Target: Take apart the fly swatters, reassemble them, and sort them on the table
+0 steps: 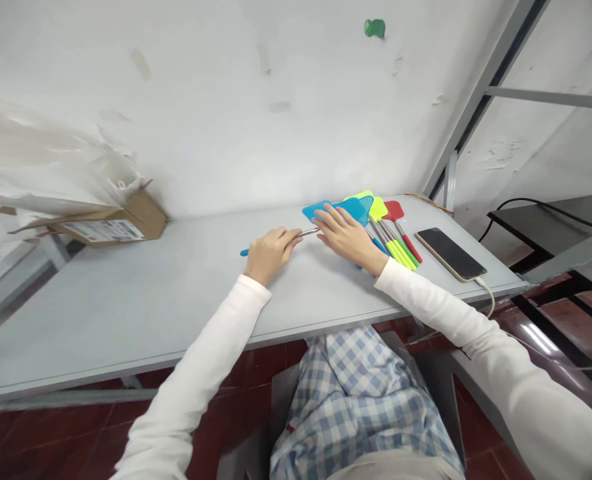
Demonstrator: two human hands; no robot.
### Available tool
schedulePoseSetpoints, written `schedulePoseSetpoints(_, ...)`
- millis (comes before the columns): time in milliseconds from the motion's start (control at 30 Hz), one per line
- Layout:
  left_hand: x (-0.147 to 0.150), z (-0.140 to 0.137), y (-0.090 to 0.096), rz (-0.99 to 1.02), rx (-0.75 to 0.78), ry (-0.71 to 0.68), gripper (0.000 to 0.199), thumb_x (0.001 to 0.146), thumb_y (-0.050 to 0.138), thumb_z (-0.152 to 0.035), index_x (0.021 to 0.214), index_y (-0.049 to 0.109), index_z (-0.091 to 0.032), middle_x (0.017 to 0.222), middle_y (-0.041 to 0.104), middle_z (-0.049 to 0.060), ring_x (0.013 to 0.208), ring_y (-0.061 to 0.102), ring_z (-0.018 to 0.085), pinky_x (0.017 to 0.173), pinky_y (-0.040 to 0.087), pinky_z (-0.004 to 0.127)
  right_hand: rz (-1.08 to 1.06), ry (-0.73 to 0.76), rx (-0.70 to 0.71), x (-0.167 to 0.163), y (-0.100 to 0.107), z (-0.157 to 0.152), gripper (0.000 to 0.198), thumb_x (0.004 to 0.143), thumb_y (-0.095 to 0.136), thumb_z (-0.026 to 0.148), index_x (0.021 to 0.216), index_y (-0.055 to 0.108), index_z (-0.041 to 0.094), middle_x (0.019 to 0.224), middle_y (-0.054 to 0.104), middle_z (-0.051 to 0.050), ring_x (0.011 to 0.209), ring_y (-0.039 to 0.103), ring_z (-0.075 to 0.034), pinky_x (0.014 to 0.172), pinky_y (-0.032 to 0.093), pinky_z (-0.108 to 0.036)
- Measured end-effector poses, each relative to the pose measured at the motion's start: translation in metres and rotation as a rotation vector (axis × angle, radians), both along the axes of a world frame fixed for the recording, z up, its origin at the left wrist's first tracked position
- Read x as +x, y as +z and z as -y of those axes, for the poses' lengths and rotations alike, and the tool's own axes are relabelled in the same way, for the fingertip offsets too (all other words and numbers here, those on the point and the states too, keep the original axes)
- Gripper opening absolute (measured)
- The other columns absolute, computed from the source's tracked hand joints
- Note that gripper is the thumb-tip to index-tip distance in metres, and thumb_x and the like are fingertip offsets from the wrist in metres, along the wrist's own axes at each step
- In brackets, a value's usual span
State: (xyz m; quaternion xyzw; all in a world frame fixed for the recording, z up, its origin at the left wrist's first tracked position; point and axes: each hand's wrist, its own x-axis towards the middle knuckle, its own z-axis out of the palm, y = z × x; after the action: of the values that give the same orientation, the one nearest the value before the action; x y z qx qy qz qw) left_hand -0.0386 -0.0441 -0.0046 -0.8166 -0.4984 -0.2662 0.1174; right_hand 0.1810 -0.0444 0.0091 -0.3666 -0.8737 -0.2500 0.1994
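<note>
Nearest, at the lower centre of the frame, checked cloth (366, 400) covers the person's lap. Beyond it, around mid-frame, the left hand (267, 255) is curled around a blue swatter (309, 232), its blue end poking out on the left. The right hand (345, 233) lies palm down with fingers nearly straight, over blue mesh heads (316, 211); whether it grips anything underneath, I cannot tell. If the right hand drags sideways, it could disarrange the yellow-green swatters (401, 255) and the red swatter (410, 247) just beside it; pulling hard on the thin metal rod might bend it. A snag on the white cable (487, 293) could drag the phone (451, 254) off the front edge at right.

The pale grey counter (176, 287) looks smooth, so things may slide; dark red tiles show below. At left sits a cardboard box (146, 213); behind rises a scuffed white wall (226, 100), with metal framing (496, 60) upper right.
</note>
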Motion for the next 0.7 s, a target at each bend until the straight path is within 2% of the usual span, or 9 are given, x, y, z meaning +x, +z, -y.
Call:
schedulePoseSetpoints(133, 0.008, 0.006, 0.003, -0.126, 0.071, -0.027, 0.040, 0.101, 0.034, -0.044, 0.108, 0.070, -0.028, 0.077, 0.066, 0.006, 0.072, 0.060, 0.018, 0.054, 0.027, 0.031, 0.068, 0.016, 0.054, 0.018, 0.001, -0.014, 0.029, 0.100, 0.037, 0.022, 0.102, 0.066, 0.018, 0.099, 0.069, -0.008, 0.123, 0.050, -0.024, 0.107, 0.031, -0.040)
schedulePoseSetpoints(267, 0.006, 0.005, -0.001, -0.121, 0.087, -0.021, 0.042, 0.101, 0.032, -0.043, 0.103, 0.071, -0.029, 0.070, 0.064, 0.005, 0.067, 0.059, 0.016, 0.052, 0.025, 0.031, 0.048, -0.017, 0.082, 0.041, -0.001, -0.021, 0.026, 0.097, 0.041, 0.019, 0.095, 0.067, 0.021, 0.094, 0.070, -0.005, 0.120, 0.050, -0.023, 0.106, 0.028, -0.042)
schedulePoseSetpoints(367, -0.010, 0.002, -0.005, -0.087, 0.086, -0.021, 0.039, 0.100, 0.035, -0.044, 0.100, 0.072, -0.029, 0.069, 0.064, 0.005, 0.065, 0.059, 0.016, 0.051, 0.025, 0.031, 0.046, -0.064, 0.062, 0.067, 0.000, -0.029, 0.027, 0.094, 0.042, 0.016, 0.093, 0.068, 0.022, 0.091, 0.070, -0.004, 0.120, 0.050, -0.024, 0.105, 0.026, -0.042)
schedulePoseSetpoints(533, -0.056, 0.002, -0.006, -0.056, 0.113, 0.018, 0.036, 0.097, 0.042, -0.047, 0.098, 0.073, -0.029, 0.070, 0.066, 0.004, 0.062, 0.059, 0.015, 0.051, 0.026, 0.030, -0.004, -0.202, 0.034, 0.110, 0.008, -0.037, 0.027, 0.093, 0.042, 0.018, 0.093, 0.069, 0.021, 0.098, 0.071, -0.006, 0.125, 0.049, -0.026, 0.107, 0.024, -0.046)
schedulePoseSetpoints(600, -0.062, 0.003, -0.005, -0.060, 0.128, 0.032, 0.036, 0.097, 0.042, -0.047, 0.097, 0.074, -0.029, 0.068, 0.066, 0.004, 0.061, 0.058, 0.015, 0.050, 0.025, 0.030, -0.010, -0.189, 0.034, 0.106, 0.010, -0.033, 0.027, 0.094, 0.041, 0.020, 0.099, 0.068, 0.020, 0.111, 0.069, -0.008, 0.129, 0.046, -0.027, 0.108, 0.024, -0.047)
schedulePoseSetpoints(700, -0.048, 0.005, -0.001, -0.084, 0.145, 0.020, 0.038, 0.098, 0.040, -0.046, 0.097, 0.073, -0.028, 0.067, 0.065, 0.005, 0.061, 0.058, 0.015, 0.050, 0.025, 0.030, 0.000, -0.096, 0.028, 0.071, 0.012, -0.023, 0.030, 0.097, 0.041, 0.028, 0.116, 0.061, 0.017, 0.125, 0.063, -0.014, 0.126, 0.048, -0.027, 0.104, 0.028, -0.044)
